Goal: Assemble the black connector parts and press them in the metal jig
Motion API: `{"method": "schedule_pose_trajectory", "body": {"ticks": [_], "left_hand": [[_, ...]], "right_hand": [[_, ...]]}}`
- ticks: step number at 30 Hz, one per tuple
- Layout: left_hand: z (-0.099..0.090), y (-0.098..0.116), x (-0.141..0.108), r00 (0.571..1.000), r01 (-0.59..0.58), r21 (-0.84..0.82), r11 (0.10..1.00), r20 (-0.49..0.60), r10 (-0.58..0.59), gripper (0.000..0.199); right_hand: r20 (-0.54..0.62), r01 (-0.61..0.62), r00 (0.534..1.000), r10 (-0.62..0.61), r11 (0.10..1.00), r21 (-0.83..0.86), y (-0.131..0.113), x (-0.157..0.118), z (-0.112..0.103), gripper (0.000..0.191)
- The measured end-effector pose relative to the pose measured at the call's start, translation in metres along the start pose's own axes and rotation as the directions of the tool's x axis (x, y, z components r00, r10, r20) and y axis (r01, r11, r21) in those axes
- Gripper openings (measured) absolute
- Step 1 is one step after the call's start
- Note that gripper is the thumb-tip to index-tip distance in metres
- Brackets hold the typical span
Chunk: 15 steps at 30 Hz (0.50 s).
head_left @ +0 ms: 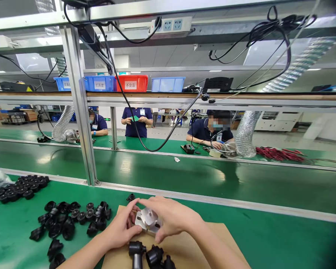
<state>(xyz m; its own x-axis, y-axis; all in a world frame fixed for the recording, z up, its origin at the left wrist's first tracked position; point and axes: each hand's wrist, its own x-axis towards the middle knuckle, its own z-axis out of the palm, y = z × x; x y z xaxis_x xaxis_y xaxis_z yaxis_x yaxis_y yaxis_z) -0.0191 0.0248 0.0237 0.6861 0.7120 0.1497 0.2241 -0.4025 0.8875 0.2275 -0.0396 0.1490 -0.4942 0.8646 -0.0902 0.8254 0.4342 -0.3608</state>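
A silver metal fixture with a raised, shaped top rests on a brown cardboard sheet in front of me. My left hand is closed round its left side, thumb at the near edge. From the right, my right hand arches over the same fixture, its thumb at the near right and its fingers curled across the far side. Part of the fixture is hidden by the fingers. Close below the hands lie a black T-shaped plastic housing and another black housing. Behind the hands stands a small black part.
Loose black plastic parts spread to the left, with rows of black round parts beyond. A metal post rises from the bench's far edge. Across the green belt several people sit or stand. A black cable hangs ahead.
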Motion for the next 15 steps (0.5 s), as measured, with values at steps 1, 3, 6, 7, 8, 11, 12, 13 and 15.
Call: {"method": "schedule_pose_trajectory", "body": {"ticks": [1, 3, 6, 7, 8, 11, 12, 13, 15], "left_hand": [[0.000, 0.001, 0.000, 1.000, 0.011, -0.006, 1.000, -0.005, -0.011, 0.091], [0.000, 0.001, -0.001, 1.000, 0.012, -0.019, 1.000, -0.002, -0.012, 0.096], [0.000, -0.003, 0.001, 0.999, -0.040, -0.025, 0.999, -0.006, 0.040, 0.098], [0.000, -0.006, 0.002, 0.998, -0.061, -0.027, 0.998, -0.008, 0.061, 0.099], [-0.001, -0.009, 0.004, 0.997, -0.083, -0.032, 0.996, -0.008, 0.083, 0.099], [-0.002, -0.021, 0.010, 0.990, -0.140, -0.068, 0.988, 0.009, 0.141, 0.103], [-0.003, -0.026, 0.013, 0.988, -0.150, -0.077, 0.986, 0.012, 0.151, 0.106], [-0.003, -0.030, 0.016, 0.988, -0.155, -0.080, 0.985, 0.012, 0.157, 0.109], [-0.005, -0.038, 0.021, 0.989, -0.143, -0.075, 0.987, 0.012, 0.144, 0.114]], "right_hand": [[0.011, 0.046, 0.999, -0.046, 0.999, 0.009, 0.000, 0.000, 0.000, 0.085], [0.005, 0.068, 0.998, -0.068, 0.998, 0.009, 0.000, 0.002, -0.001, 0.068], [0.005, 0.013, 1.000, -0.013, 1.000, -0.007, 0.000, 0.007, -0.001, 0.071], [0.024, 0.038, 0.999, -0.038, 0.999, -0.004, 0.001, 0.009, -0.001, 0.079], [0.036, 0.087, 0.996, -0.086, 0.996, -0.004, 0.001, 0.011, -0.001, 0.085], [0.023, 0.178, 0.984, -0.177, 0.981, -0.075, 0.000, 0.014, 0.001, 0.071], [0.000, 0.134, 0.991, -0.135, 0.984, -0.117, -0.001, 0.015, 0.002, 0.066], [-0.021, 0.064, 0.997, -0.068, 0.986, -0.154, -0.002, 0.015, 0.002, 0.064], [-0.039, -0.029, 0.999, 0.022, 0.982, -0.188, -0.005, 0.016, 0.002, 0.074]]}}
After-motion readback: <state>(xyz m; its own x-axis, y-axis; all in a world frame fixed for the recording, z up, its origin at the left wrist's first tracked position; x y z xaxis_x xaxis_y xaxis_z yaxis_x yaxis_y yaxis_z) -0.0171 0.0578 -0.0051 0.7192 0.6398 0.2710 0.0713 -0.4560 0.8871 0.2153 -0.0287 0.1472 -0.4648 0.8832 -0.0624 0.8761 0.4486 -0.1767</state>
